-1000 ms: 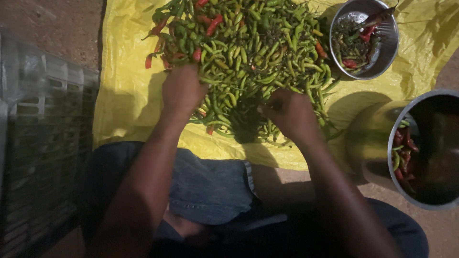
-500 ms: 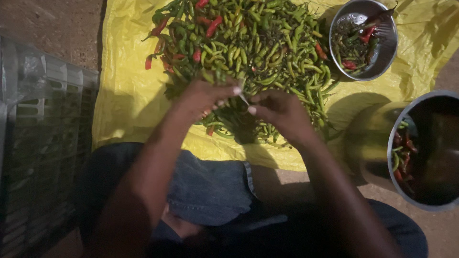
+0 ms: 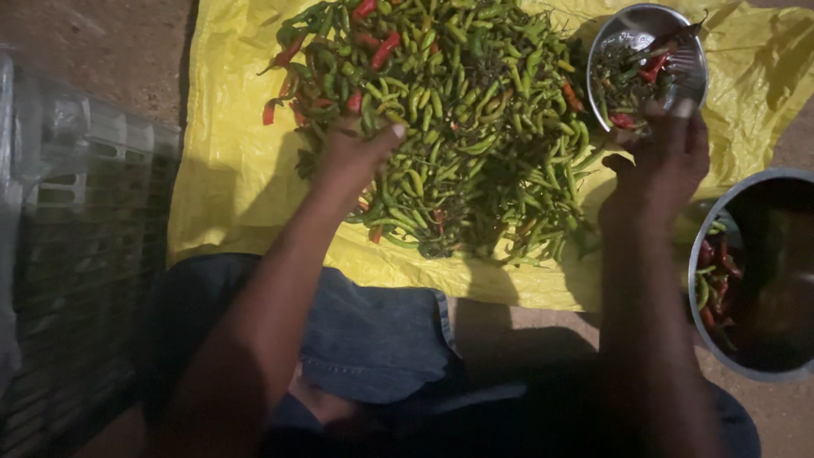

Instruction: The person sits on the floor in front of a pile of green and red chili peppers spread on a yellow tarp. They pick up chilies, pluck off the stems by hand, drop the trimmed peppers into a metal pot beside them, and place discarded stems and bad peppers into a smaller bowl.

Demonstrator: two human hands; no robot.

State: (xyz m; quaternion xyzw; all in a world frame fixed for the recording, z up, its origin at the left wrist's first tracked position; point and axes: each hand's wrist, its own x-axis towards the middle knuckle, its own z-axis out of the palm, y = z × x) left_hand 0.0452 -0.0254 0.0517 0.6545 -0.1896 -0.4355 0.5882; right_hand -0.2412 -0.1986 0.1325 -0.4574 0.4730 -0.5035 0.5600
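No packages, labels, signs or screens in view. Nearest thing to packaging: a grey plastic crate at the left edge, slatted and dim, standing beside the yellow sheet. No label visible on it.

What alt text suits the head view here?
A seated person's left hand rests on a pile of green and red chillies on a yellow sheet, while the right hand reaches the small steel bowl.
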